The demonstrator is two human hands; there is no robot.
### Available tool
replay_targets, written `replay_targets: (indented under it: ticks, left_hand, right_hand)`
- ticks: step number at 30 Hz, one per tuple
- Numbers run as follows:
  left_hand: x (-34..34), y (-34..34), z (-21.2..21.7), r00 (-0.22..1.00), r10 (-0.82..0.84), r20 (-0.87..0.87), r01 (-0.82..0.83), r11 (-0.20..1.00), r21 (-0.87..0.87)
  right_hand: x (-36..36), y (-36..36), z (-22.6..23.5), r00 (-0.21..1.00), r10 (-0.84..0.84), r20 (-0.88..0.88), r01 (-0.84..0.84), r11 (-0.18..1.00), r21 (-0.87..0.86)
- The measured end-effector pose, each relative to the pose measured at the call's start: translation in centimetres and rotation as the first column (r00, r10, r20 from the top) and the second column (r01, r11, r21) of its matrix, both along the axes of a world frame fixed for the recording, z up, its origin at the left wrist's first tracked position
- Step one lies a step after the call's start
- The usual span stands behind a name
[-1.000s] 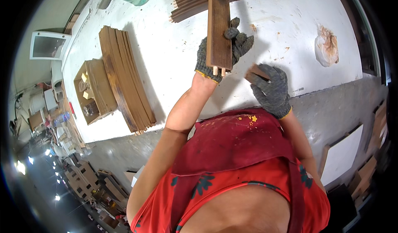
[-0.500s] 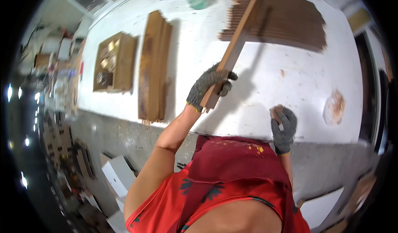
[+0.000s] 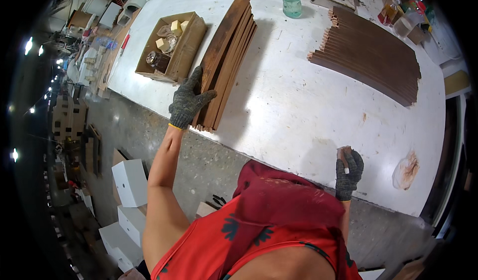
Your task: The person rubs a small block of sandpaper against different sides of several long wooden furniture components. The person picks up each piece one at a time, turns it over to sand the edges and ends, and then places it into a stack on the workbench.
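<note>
A single head-worn fisheye camera looks steeply down from above the person's chest, facing forward over the wide white-painted work surface (image 3: 308,95). The view sits close to the body: the red patterned garment (image 3: 269,225) fills the lower middle, and both forearms rise from the bottom edge. The surface's near edge bows across the middle, its far end curving toward the top rim. The grey concrete floor (image 3: 199,155) shows left and below, with a dark rim all round

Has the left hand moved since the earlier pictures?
Yes. The left hand went leftward across the white table, from holding up one strip to the stack of wooden strips beside the cardboard box.
</note>
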State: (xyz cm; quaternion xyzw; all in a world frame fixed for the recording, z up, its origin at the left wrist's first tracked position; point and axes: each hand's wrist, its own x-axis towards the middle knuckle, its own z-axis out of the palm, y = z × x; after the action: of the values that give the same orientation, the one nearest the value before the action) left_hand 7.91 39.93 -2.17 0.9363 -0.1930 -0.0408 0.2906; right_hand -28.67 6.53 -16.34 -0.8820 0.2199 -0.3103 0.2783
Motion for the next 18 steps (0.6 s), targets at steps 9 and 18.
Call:
replay_targets:
  ticks: [9, 18]
  left_hand:
    - [0.9, 0.1, -1.1, 0.999, 0.050, 0.015, -0.051, 0.995, 0.081]
    - [0.7, 0.2, -2.6, 0.992, -0.105, 0.064, 0.101, 0.993, 0.058]
  right_hand:
    - [0.0, 1.3, -1.0, 1.000, 0.009, -0.011, -0.008, 0.999, 0.045]
    - [-0.6, 3.7, -1.3, 0.998, -0.035, 0.046, 0.031, 0.995, 0.094]
